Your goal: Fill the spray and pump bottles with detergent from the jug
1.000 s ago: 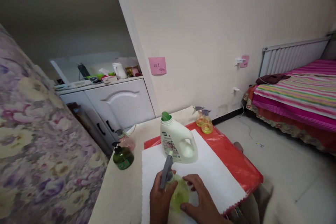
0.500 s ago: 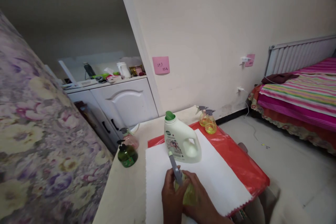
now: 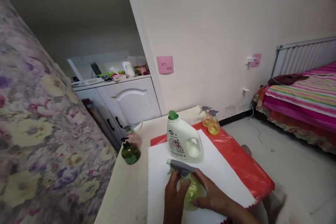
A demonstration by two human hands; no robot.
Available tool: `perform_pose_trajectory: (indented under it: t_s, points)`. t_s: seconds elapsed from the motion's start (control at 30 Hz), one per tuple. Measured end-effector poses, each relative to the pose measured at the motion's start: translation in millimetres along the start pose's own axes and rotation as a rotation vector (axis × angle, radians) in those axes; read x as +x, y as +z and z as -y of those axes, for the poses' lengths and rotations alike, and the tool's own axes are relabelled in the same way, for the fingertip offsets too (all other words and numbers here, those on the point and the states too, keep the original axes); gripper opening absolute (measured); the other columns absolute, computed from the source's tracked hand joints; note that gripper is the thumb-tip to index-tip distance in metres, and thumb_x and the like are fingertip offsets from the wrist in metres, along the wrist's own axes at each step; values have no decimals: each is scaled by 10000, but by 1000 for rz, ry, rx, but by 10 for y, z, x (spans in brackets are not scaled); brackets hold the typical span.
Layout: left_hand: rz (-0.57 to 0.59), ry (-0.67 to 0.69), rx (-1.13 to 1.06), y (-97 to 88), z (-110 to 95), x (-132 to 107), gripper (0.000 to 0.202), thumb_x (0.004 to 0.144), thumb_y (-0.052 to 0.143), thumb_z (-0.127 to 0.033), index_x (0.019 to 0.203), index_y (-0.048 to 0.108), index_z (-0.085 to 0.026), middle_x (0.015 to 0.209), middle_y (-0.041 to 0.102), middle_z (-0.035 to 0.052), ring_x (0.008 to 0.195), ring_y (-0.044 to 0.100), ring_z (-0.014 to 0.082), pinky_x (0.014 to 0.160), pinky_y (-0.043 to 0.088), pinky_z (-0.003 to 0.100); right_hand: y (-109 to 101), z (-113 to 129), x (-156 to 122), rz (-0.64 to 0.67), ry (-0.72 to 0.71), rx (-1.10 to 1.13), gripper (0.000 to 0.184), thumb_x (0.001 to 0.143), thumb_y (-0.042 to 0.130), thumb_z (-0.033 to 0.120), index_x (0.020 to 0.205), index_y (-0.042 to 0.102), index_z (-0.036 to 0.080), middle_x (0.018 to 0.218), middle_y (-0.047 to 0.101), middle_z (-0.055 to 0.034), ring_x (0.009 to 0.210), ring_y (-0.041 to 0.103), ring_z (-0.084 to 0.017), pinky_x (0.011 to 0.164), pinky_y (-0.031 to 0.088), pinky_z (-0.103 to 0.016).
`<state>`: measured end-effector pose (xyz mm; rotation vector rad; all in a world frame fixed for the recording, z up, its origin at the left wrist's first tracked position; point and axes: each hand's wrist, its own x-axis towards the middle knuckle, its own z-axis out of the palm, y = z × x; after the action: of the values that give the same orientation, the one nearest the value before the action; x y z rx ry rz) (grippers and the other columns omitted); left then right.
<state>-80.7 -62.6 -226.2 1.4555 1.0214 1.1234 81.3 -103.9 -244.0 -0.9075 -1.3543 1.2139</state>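
- Left hand: thumb and fingers closed about the upper part of a yellow-green spray bottle.
- Right hand: curved round the same bottle's other side, which is gripped by it.
- Yellow-green spray bottle: held between both hands above a white sheet, nozzle turned left; whether the sheet is touched by its base cannot be told.
- White sheet: laid over red plastic on a pale surface.
- Pale green jug: stood upright just beyond the held bottle.
- Green pump bottle: placed at left, pink spray bottle set close behind.
- Two spray bottles: grouped at the far right corner.
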Motion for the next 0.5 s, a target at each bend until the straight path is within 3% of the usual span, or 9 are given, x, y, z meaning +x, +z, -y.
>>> perform_pose_trajectory:
  t_s: [0.1,0.23,0.33,0.5]
  points:
    - [-144,-27,47,75,68,1,389,726,689,-382,1041,648,-157,1061,730,119,1021,661,310,892,514,410,119,-169,-2,-136,28,-45,914,590,805,163,1387,373,277,1436,474,-89,1364,391,-295,1138,295,-465]
    - [-288,-56,135,194,78,-21,409,683,676,-395,1008,651,-147,1031,729,130,1014,656,326,896,507,433,304,-305,46,-281,49,-196,848,573,757,131,1339,408,241,1386,506,-110,1295,471,-304,1103,362,-455]
    - [-252,-54,184,202,53,-28,393,691,649,-393,1001,659,-152,1012,733,126,993,663,324,886,514,432,369,-331,59,-281,46,-240,807,601,710,136,1338,396,235,1361,536,-115,1250,519,-302,1085,389,-460]
    - [-47,-86,212,29,117,-15,427,591,707,-302,988,682,-150,1045,743,151,1011,667,353,913,511,457,409,-371,4,-307,-26,-242,732,620,735,190,1289,441,240,1256,609,-94,1139,592,-295,987,477,-427]
